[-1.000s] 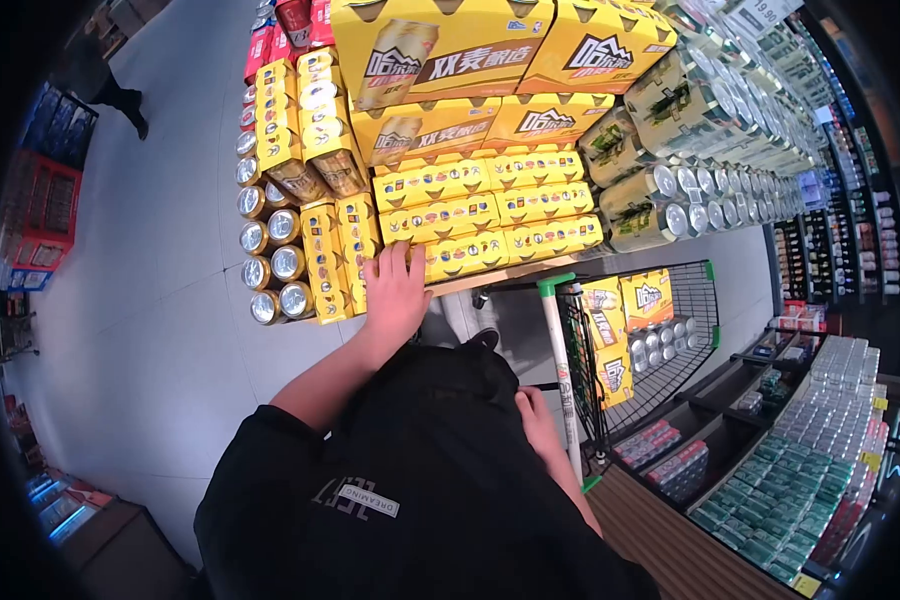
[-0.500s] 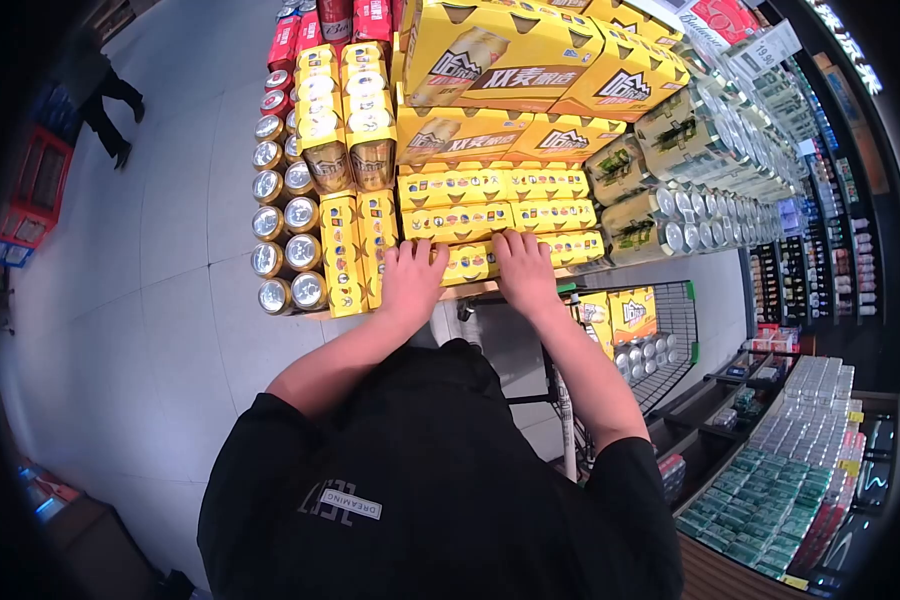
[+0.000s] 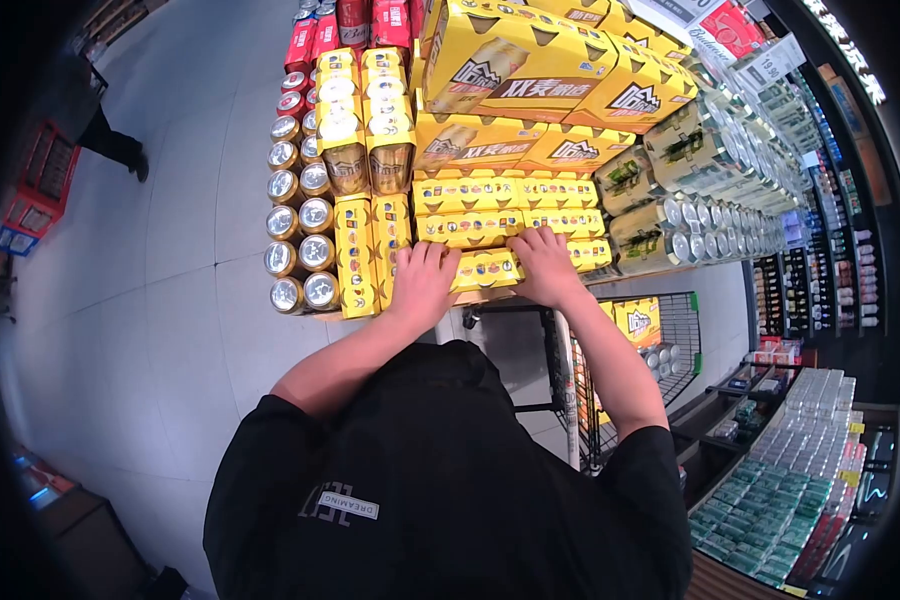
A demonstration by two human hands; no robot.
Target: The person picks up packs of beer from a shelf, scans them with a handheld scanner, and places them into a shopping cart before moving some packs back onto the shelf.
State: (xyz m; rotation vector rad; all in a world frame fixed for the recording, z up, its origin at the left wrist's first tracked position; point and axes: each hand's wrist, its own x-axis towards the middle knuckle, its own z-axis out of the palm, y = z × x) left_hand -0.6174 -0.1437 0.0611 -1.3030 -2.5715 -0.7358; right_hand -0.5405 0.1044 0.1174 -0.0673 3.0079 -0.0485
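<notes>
Head view shows our right hand (image 3: 547,266) has joined our left hand (image 3: 425,287) on the front yellow beer carton (image 3: 488,271), fingers curled, though we cannot tell whether they grip.

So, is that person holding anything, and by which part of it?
The left hand and right hand are at opposite ends of a front yellow pack; whether they actually grip it can't be told.

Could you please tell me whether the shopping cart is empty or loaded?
Loaded: a yellow carton and silver-topped cans show inside the shopping cart.
</notes>
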